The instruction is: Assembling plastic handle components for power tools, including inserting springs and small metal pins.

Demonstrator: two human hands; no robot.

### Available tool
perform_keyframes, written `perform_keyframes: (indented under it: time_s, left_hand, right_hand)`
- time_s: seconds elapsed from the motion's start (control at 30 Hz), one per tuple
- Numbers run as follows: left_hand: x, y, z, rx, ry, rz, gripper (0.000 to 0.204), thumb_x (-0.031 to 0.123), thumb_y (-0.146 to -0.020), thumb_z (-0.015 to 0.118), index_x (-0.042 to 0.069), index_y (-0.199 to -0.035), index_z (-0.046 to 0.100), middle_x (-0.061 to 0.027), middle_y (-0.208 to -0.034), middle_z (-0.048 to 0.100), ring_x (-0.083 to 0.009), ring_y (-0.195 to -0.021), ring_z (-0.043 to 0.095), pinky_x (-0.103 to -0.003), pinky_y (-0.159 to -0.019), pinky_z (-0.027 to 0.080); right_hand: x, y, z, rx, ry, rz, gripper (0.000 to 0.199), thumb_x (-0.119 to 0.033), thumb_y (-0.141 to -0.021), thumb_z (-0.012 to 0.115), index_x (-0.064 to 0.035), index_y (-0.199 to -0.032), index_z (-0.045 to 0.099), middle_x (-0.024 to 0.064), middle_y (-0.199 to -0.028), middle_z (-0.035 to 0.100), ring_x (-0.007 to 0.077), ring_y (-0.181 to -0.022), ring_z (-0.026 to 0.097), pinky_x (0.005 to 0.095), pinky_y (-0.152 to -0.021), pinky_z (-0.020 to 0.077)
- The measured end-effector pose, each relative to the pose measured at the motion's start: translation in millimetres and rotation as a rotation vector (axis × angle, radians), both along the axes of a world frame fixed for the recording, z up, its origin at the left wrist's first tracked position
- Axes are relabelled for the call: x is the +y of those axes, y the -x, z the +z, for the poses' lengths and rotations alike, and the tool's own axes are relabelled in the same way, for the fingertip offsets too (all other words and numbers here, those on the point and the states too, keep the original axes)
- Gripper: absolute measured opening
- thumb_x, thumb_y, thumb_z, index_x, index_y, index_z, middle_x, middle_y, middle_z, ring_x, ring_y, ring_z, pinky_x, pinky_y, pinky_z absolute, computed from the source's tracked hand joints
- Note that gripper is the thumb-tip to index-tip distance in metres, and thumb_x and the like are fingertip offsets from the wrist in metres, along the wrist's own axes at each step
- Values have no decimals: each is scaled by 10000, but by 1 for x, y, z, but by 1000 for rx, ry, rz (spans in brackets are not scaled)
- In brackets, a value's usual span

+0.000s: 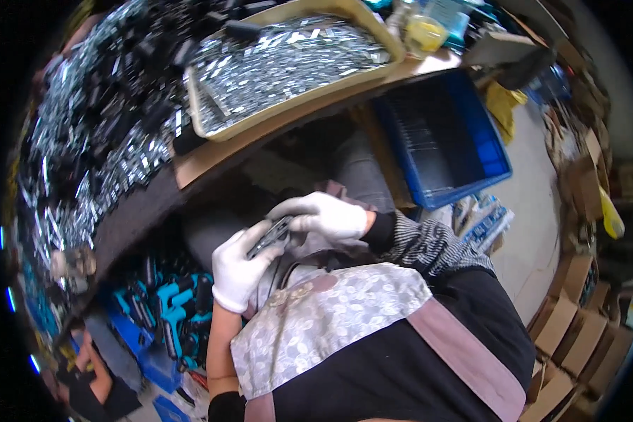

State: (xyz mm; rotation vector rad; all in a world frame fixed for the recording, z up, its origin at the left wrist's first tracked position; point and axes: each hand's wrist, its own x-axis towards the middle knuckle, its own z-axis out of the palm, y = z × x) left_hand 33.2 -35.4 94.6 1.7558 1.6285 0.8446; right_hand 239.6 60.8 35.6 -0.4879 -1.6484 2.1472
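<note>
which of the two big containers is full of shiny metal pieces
The beige tray on the wooden bench top. It is heaped with small silvery metal pieces, while the blue crate lower down to its right looks dark inside, with no such heap.

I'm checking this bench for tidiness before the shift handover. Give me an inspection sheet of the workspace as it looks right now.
Surface: workbench, edge bare, rest covered with parts.
Job's things: small dark part, held over the lap by both hands.
Clutter: beige tray full of shiny metal pieces; loose metal and black parts heaped to its left.
Grippers: left hand and right hand, both in white gloves, closed on the part.
Cables: nothing seen.
Surroundings: blue crate on the floor; teal-handled tools under the bench; cardboard boxes at right.
</note>
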Motion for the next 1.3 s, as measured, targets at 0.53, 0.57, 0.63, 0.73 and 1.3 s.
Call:
perform_keyframes:
  time_s: [0.53,0.57,0.63,0.73,1.3]
  left_hand:
    - [-7,-15,-35,-113,69,204,276,84,-764,750,-32,-1012,719,-183,-929,715,-288,-877,684,-348,-826,522]
    - [-7,-18,-34,-128,75,206,279,82,-772,747,-41,-1021,715,-187,-937,717,-290,-879,689,-346,-824,527]
    - [-6,-22,-32,-144,80,215,283,79,-781,744,-50,-1030,710,-192,-945,719,-291,-882,694,-345,-822,531]
    - [-11,-20,-29,-63,36,220,286,69,-788,736,-64,-1039,702,-201,-955,720,-296,-883,702,-342,-817,537]
    - [-9,4,-26,-285,-1,310,303,84,-822,722,-39,-1096,682,-190,-988,709,-262,-901,699,-324,-815,530]
  right_hand:
    - [140,-270,-153,-1370,-911,-555,241,-125,-816,585,-70,-998,734,197,-991,711,385,-942,673,449,-828,545]
    - [140,-272,-170,-1435,-911,-465,247,-119,-809,582,-76,-998,735,203,-994,708,392,-946,670,455,-827,546]
    - [137,-278,-194,-1494,-895,-347,241,-127,-799,599,-97,-993,739,205,-1017,706,393,-952,673,465,-819,552]
    - [132,-245,-184,-1526,-979,-295,222,-138,-832,576,-101,-957,756,177,-1044,715,363,-964,689,465,-816,561]
    - [103,-172,-5,-60,-55,-1143,179,-86,-910,649,19,-1044,594,115,-931,681,175,-745,663,300,-699,563]
